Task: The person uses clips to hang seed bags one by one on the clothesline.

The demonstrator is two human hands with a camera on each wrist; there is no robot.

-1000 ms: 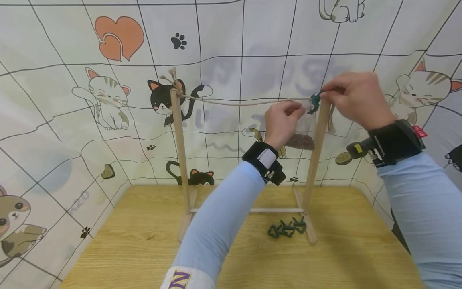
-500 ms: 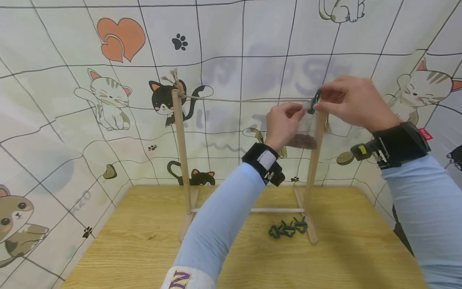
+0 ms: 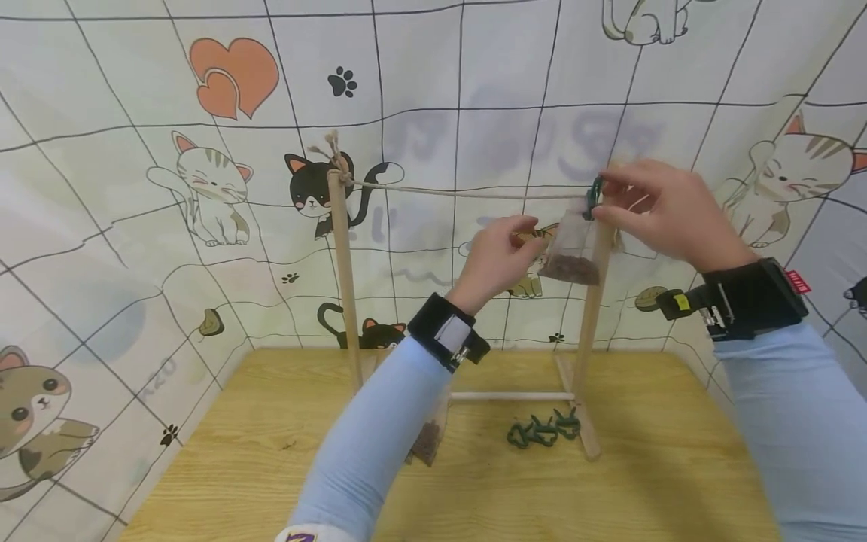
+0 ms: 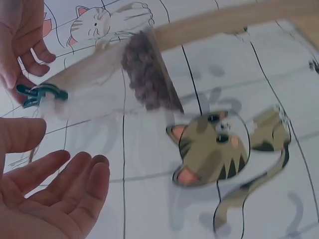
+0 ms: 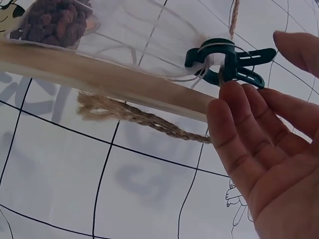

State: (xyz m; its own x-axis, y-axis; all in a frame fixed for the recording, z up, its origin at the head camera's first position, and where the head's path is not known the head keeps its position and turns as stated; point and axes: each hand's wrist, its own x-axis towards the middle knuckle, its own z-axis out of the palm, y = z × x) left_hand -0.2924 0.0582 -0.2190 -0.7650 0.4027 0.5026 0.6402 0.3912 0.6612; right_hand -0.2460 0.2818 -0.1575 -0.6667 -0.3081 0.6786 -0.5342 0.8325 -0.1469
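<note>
A small see-through bag (image 3: 572, 260) with dark brown pieces in its bottom hangs near the right post. A green plastic clip (image 5: 227, 62) grips its top at the twine line (image 3: 467, 194). My right hand (image 3: 667, 211) is right at this clip; in the right wrist view its fingertips lie beside the clip's handles and the thumb stands apart from them. To the left of the bag, my left hand (image 3: 501, 252) is off it, its fingers spread loosely with nothing between them, as the left wrist view also shows (image 4: 60, 194).
The twine runs between two wooden posts, left post (image 3: 344, 278) and right post (image 3: 591, 331). On the wooden table (image 3: 650, 452), several green clips (image 3: 544, 430) lie by the right foot. Another bag (image 3: 428, 443) shows partly behind my left forearm. A cat-print sheet (image 3: 420, 75) hangs behind.
My left hand has let go of the bag and moved left and slightly down. The bag now hangs from the clip. My right thumb and fingers have shifted lower at the clip.
</note>
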